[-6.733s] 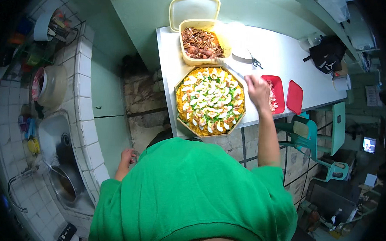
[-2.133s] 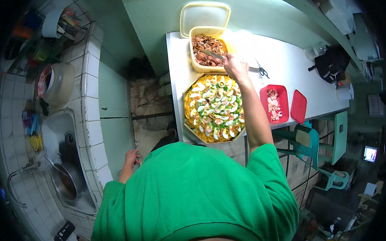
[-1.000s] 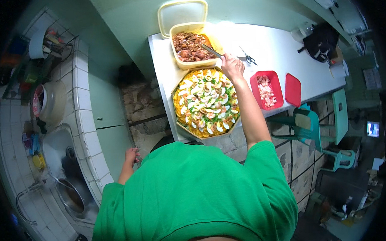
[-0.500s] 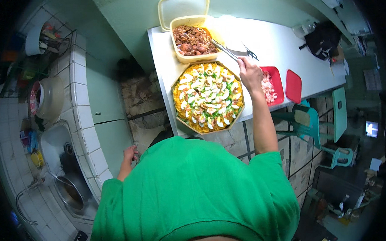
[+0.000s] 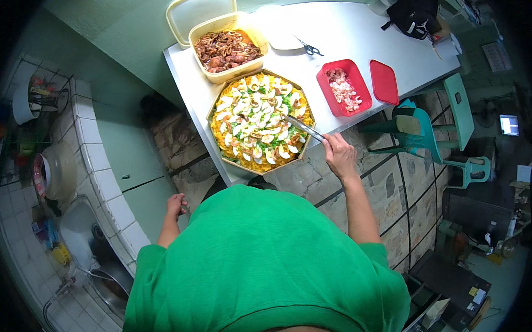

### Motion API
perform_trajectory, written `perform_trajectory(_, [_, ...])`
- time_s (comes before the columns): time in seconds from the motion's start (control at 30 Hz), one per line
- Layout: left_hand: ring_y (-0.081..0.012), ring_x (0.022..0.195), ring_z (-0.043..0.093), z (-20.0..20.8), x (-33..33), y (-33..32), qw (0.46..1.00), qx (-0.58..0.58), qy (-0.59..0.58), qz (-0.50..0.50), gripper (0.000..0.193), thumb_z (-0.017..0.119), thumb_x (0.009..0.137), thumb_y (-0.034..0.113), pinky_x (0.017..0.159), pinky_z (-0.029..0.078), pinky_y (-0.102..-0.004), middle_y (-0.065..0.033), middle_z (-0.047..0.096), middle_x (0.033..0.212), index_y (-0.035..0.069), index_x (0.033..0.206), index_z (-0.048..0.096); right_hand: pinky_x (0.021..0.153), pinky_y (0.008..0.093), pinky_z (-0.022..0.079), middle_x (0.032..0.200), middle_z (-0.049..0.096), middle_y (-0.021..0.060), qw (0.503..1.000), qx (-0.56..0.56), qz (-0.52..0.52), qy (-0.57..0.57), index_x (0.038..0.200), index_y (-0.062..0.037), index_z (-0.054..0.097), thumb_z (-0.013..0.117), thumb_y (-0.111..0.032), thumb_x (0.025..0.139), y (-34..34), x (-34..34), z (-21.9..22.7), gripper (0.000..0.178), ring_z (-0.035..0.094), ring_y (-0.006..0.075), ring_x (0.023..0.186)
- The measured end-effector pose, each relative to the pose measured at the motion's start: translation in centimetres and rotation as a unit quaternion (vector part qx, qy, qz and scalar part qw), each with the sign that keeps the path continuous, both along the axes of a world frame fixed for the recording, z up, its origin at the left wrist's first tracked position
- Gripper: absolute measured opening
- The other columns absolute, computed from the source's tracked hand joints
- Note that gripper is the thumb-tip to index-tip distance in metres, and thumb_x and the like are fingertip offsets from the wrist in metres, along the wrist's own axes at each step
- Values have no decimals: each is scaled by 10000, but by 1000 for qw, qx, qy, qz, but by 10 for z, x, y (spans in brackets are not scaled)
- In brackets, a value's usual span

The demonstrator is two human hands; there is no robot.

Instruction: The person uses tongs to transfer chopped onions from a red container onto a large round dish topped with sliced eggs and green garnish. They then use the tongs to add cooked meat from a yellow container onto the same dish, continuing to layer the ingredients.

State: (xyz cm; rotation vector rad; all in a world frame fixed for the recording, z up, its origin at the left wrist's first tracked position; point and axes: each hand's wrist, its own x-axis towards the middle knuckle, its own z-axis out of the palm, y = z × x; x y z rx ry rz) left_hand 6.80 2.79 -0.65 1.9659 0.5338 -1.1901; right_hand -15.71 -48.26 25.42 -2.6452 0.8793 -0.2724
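My right hand [image 5: 341, 155] is closed round the handle end of metal tongs [image 5: 306, 128]. The tips of the tongs reach over the right part of a many-sided tray [image 5: 217, 154], at the noodle dish [image 5: 257, 120] topped with egg slices, squid rings and chopped greens. Whether the tips hold any food is too small to tell. Low at my left side hangs my left hand [image 5: 178, 204], its fingers curled; what lies inside them, if anything, is hidden. Behind the tray stands an open plastic tub [image 5: 200, 36] of dark saucy meat or seafood [image 5: 227, 50], its lid [image 5: 197, 9] leaning back.
On the white table [image 5: 339, 25] are a white plate [image 5: 283, 42], scissors [image 5: 310, 49], a red container [image 5: 325, 88] of pale pink pieces, its red lid [image 5: 383, 82] and a black bag [image 5: 413, 16]. Green chairs [image 5: 427, 135] stand to the right. A tiled sink counter [image 5: 102, 169] runs along the left.
My right hand has swung the tongs from the saucy tub toward me, over the noodle tray. The view has shifted, so the table sits higher and further left. My left hand stays low.
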Motion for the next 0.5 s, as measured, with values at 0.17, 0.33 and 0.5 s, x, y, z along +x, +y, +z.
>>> perform_trajectory(0.17, [-130,431,461,6,0,6,1000,22,-10,-4,224,547,951,282,404,466,-313,-52,634,759,116,1070,640,695,407,508,930,641,137,996,58,-9,-67,1008,-63,675,559,-193,931,-14,19,19,190,652,334,798])
perform_trajectory(0.33, [-134,438,461,7,-12,15,1000,8,-13,-4,245,534,955,275,410,468,-314,-60,631,755,106,1106,626,740,413,512,956,646,147,982,-25,70,-174,1053,-49,668,540,-259,941,-46,119,14,270,650,347,851])
perform_trajectory(0.5, [-140,442,461,-8,-32,39,997,-4,8,73,259,539,947,262,410,469,-318,-74,632,762,99,1133,614,827,475,507,1005,677,175,998,-34,10,57,1092,-109,664,479,-356,955,-70,258,-14,337,653,364,945])
